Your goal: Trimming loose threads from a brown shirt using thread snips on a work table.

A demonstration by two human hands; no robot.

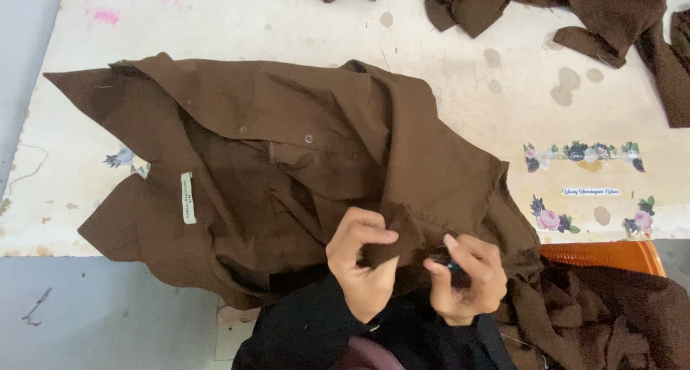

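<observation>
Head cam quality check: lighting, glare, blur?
Head view: soft, even light, no glare on the white table; brown shirt sharp, its folds dark; hands, left hand and right hand, slightly soft; the small dark item in the right is unreadable.

A brown shirt (287, 169) lies spread and crumpled on the bench, collar open toward the left, a pale label inside it, small buttons along the front. One folded edge near its lower middle is pinched up; a small dark tool (447, 262) is just beside that fold.
</observation>
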